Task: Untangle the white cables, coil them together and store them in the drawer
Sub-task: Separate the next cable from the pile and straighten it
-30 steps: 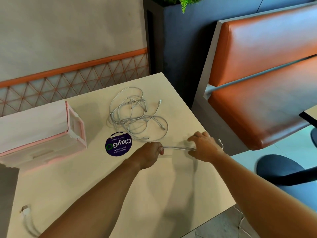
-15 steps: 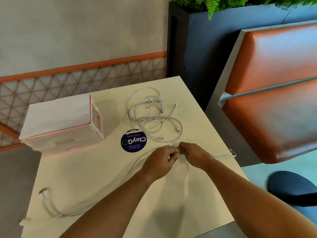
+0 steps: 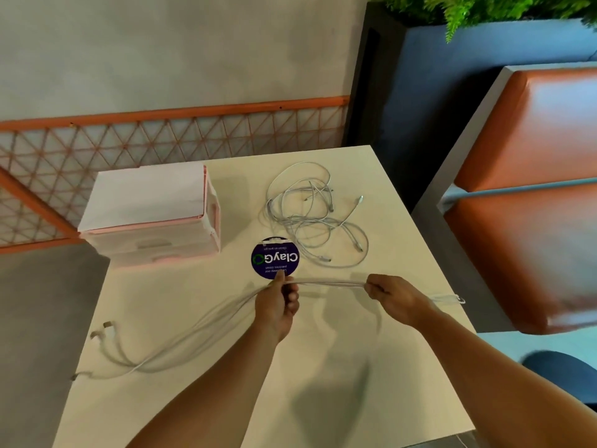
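Counted two hands: left hand (image 3: pixel 277 307), right hand (image 3: pixel 395 295). One pink drawer box (image 3: pixel 151 218), one round sticker (image 3: pixel 275 258), one tangled cable heap (image 3: pixel 315 218), one stretched cable bundle (image 3: pixel 329 282); cables per group couldn't be counted. Two orange cushions (image 3: pixel 533 124).

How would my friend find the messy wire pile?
Look at the cream table beside the orange bench. Toward its far side, just past the round purple sticker, lies the tangled pile of white cables. Unlike the straight bundle stretched between the left hand and right hand, it is loose, loopy and untouched.
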`<state>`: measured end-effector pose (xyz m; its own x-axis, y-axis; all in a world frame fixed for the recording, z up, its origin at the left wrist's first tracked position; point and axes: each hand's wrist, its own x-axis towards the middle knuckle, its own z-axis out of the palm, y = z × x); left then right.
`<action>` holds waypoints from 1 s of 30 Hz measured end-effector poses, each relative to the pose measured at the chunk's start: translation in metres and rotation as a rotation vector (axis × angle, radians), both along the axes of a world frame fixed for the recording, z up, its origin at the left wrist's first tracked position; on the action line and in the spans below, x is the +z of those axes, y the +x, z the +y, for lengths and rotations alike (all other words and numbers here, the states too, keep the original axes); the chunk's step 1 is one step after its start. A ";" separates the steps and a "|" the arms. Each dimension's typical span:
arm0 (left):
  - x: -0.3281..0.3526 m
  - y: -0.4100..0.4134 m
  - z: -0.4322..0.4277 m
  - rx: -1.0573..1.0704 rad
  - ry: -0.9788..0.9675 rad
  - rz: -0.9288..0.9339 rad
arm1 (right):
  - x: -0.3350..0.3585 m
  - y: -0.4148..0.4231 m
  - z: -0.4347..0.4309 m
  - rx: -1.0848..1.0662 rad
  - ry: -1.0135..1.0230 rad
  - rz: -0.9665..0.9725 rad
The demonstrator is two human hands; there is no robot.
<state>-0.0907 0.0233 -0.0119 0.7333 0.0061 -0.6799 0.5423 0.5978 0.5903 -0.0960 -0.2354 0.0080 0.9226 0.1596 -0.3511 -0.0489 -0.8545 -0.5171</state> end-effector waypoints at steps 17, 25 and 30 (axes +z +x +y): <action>0.000 -0.014 0.018 -0.038 0.166 -0.091 | 0.004 0.022 0.125 0.240 0.048 0.100; -0.008 -0.015 0.080 0.159 0.277 -0.032 | -0.013 0.020 0.093 0.139 0.003 0.150; -0.015 -0.025 0.115 0.262 0.317 -0.013 | -0.019 0.019 0.087 0.070 0.034 0.217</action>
<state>-0.1154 0.1386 -0.0274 0.6875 0.4010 -0.6054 0.3876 0.5023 0.7730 -0.0775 -0.1482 -0.0111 0.8126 0.2355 -0.5331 -0.1033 -0.8420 -0.5295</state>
